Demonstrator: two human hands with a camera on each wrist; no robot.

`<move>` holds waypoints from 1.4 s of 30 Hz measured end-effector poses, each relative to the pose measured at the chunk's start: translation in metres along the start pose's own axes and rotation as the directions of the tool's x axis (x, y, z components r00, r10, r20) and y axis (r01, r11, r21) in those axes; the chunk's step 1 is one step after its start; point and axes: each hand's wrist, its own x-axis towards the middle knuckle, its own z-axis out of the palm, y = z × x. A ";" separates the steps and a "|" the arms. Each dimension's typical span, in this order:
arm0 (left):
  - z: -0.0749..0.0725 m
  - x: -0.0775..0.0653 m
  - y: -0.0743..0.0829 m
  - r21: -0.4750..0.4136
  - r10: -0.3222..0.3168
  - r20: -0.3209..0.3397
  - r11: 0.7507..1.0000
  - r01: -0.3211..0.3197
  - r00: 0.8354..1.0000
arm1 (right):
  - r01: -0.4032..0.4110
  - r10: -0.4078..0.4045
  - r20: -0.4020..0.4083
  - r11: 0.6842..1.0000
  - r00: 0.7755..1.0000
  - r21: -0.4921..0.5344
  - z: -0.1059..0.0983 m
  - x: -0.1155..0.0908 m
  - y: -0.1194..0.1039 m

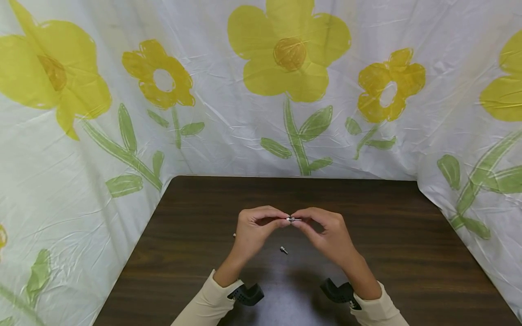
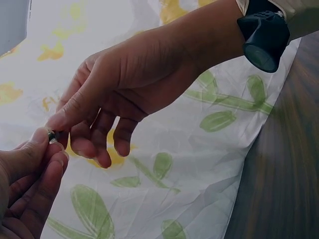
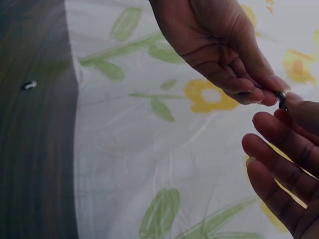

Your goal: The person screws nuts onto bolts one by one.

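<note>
Above the table, both hands meet at a small silvery bolt-like metal piece (image 1: pixel 292 219) lying sideways between their fingertips. My left hand (image 1: pixel 253 228) pinches its left end with thumb and fingers. The other end is pinched by my right hand (image 1: pixel 326 231). In the left wrist view the piece (image 2: pixel 52 136) shows as a dark and shiny bit, mostly covered by fingertips. The right wrist view also shows it (image 3: pixel 282 99) between the two hands. A second small metal bolt-like piece (image 1: pixel 284 250) lies on the table below the hands.
The dark wood-grain table (image 1: pixel 183 253) extends around the hands. A tiny pale object (image 1: pixel 234 235) sits just left of the left hand, its kind unclear. A white curtain (image 1: pixel 220 145) with yellow flowers hangs behind and beside the table. Black devices (image 1: pixel 249 295) are worn on both wrists.
</note>
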 end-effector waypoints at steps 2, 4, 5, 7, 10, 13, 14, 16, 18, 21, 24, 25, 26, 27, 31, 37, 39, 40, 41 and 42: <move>0.000 0.000 0.000 0.003 -0.002 0.003 1.000 0.002 1.000 | -0.043 0.043 0.030 0.999 0.999 0.002 0.000 -0.001 -0.001; 0.001 0.000 0.001 0.002 -0.005 0.005 1.000 0.005 1.000 | -0.085 0.084 0.057 0.996 0.995 0.008 0.000 -0.002 -0.002; 0.001 0.000 0.001 0.000 -0.006 0.006 1.000 0.006 1.000 | -0.097 0.096 0.066 0.995 0.993 0.013 0.000 -0.003 -0.003; 0.001 0.000 0.001 -0.003 -0.009 0.006 1.000 0.009 1.000 | -0.116 0.115 0.078 0.993 0.990 0.019 0.001 -0.003 -0.003; 0.002 0.000 0.001 0.001 -0.015 -0.001 1.000 0.015 1.000 | -0.132 0.130 0.081 0.991 0.988 0.026 0.001 -0.004 -0.001; 0.001 0.000 0.002 0.020 -0.019 -0.020 1.000 0.020 1.000 | -0.148 0.146 0.073 0.989 0.987 0.026 0.000 -0.005 0.000; 0.001 0.000 0.002 0.030 -0.018 -0.028 0.999 0.019 0.999 | -0.149 0.147 0.066 0.988 0.987 0.028 -0.001 -0.005 0.000; -0.001 0.000 0.002 0.046 -0.017 -0.043 0.999 0.019 0.999 | -0.142 0.141 0.040 0.989 0.989 0.033 -0.002 -0.005 0.001; -0.002 0.001 0.002 0.056 -0.017 -0.051 0.998 0.020 0.999 | -0.115 0.115 0.007 0.993 0.993 0.030 -0.003 -0.005 0.001; -0.003 0.001 0.002 0.054 -0.019 -0.049 0.998 0.022 0.999 | -0.059 0.060 -0.026 0.998 0.998 0.030 -0.004 -0.003 0.002; -0.003 0.001 0.001 0.043 -0.023 -0.040 0.999 0.025 0.999 | -0.009 0.011 -0.042 0.999 0.999 0.033 -0.004 0.000 0.002; -0.003 0.001 0.001 0.041 -0.024 -0.038 0.999 0.025 0.999 | 0.001 0.001 -0.043 0.999 0.999 0.037 -0.003 0.000 0.002; -0.003 0.001 0.002 0.040 -0.025 -0.036 0.999 0.027 0.999 | 0.007 -0.005 -0.043 0.999 0.999 0.043 -0.003 0.001 0.001; -0.003 0.001 0.002 0.038 -0.027 -0.036 0.999 0.028 0.999 | 0.005 -0.003 -0.041 0.999 0.999 0.051 -0.003 0.001 0.001; -0.002 0.001 0.002 0.037 -0.030 -0.036 0.999 0.031 0.999 | -0.029 0.031 -0.022 0.996 0.999 0.079 -0.004 0.000 0.000; -0.003 0.001 0.001 0.036 -0.029 -0.037 0.999 0.030 0.999 | -0.047 0.050 -0.029 0.994 0.998 0.099 -0.004 0.000 -0.001; -0.003 0.001 0.001 0.038 -0.031 -0.035 0.999 0.032 0.999 | -0.024 0.028 -0.043 0.994 0.999 0.108 -0.003 0.001 -0.001; -0.003 0.001 0.001 0.039 -0.033 -0.033 0.999 0.034 0.999 | -0.014 0.020 -0.049 0.993 0.999 0.117 -0.003 0.001 0.000; -0.003 0.001 0.001 0.040 -0.036 -0.030 0.999 0.037 0.999 | -0.003 0.010 -0.056 0.992 0.998 0.125 -0.003 0.001 0.000; -0.003 0.001 0.001 0.042 -0.039 -0.028 0.998 0.040 0.999 | 0.004 0.004 -0.062 0.991 0.998 0.136 -0.002 0.001 0.001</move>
